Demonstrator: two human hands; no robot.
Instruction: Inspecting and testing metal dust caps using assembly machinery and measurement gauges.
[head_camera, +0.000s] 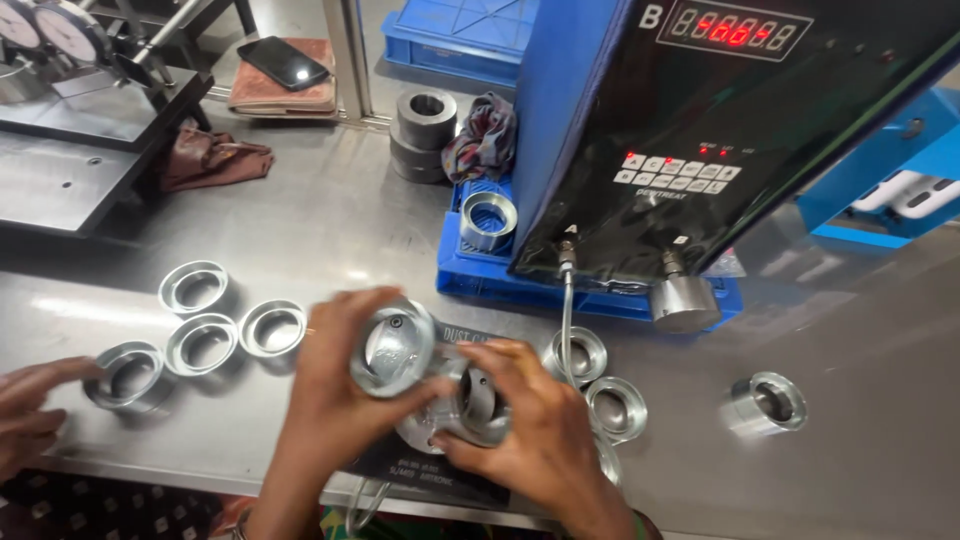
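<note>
Left hand (335, 400): raised over the bench edge, fingers curled tight around a round steel ring (393, 348), held tilted with its bore facing up and toward the camera.
Right hand (535, 430): low at the bench edge, fingers wrapped over a second ring-shaped steel part (470, 408), pressing it onto the dark printed mat (420, 470).
Held parts: the two sit just beside each other, the lifted ring overlapping the upper left of the lower one; whether touching cannot be told.
Another person's hand (25, 410): at far left edge, fingertips resting on a steel ring (127, 375); grip loose, fingers half bent.
Loose rings, left: three rings (235, 325) lying flat in a cluster on the steel bench (330, 215), near the far-left one.
Loose rings, right: two rings (600, 385) just beyond the right hand; one ring on its side (765, 402) well apart to the right.
Gauge unit (700, 130): black slanted panel with red digit display and keypad, on a blue base; thin hose (566, 310) dropping from a front port toward the hands.
Blue base tray: one ring (488, 220) resting on it, left of the panel.
Back of bench: stacked dark collars (423, 130), crumpled cloth (485, 135), phone on a brown wallet (285, 72), brown rag (210, 155).
</note>
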